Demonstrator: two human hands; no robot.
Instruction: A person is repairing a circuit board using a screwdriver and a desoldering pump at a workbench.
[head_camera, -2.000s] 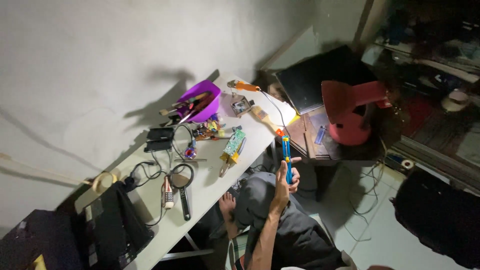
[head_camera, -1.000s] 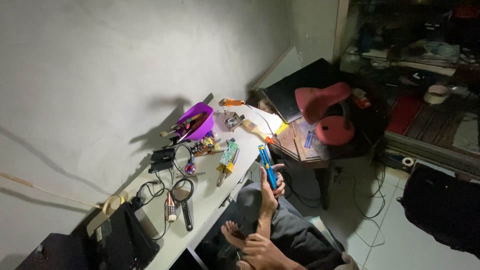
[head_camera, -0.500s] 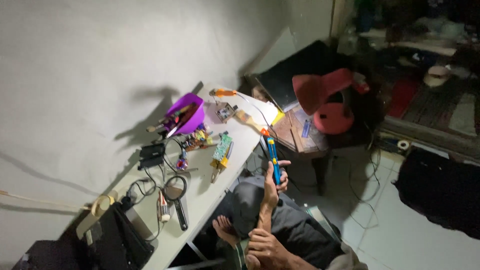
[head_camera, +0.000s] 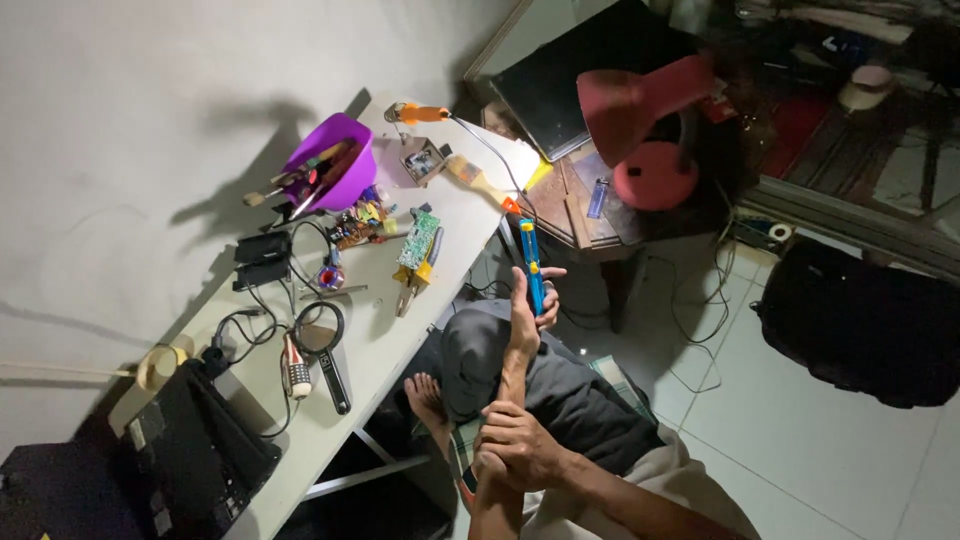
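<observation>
Two hands in view, both the wearer's. Left hand (head_camera: 524, 312) is raised off the knee, fingers wrapped round a slim blue-and-yellow soldering iron (head_camera: 530, 262) with an orange-red end near the top; the tool stands nearly upright, just off the edge of the long white table (head_camera: 470, 225). Right hand (head_camera: 512, 452) is lower in the picture, closed round the left forearm, holding no tool.

On the table, from far end to near end:
- orange-handled tool (head_camera: 420, 113) at the far corner, thin cable trailing from it
- purple plastic bowl (head_camera: 335, 168) against the wall, stuffed with brushes and small hand tools
- small grey square circuit part (head_camera: 422, 160) just beside the bowl
- wooden-handled brush (head_camera: 470, 178) lying slantwise near the table edge
- green rectangular circuit board (head_camera: 418, 240), with yellow-handled pliers (head_camera: 414, 282) partly under it
- heap of small multicoloured components (head_camera: 357, 222) between bowl and board
- black rectangular power adapter (head_camera: 262, 260) near the wall, black wires looping from it
- black-framed round magnifier (head_camera: 322, 345), handle pointing to the near end
- black boxy device (head_camera: 195, 450) at the near end.

Beyond the table: red desk lamp (head_camera: 640, 120) on a dark wooden side table (head_camera: 565, 200), where a small blue lighter (head_camera: 597, 197) also lies. Black bag (head_camera: 860, 325) on the pale tiled floor (head_camera: 760, 400), well apart from the person.
</observation>
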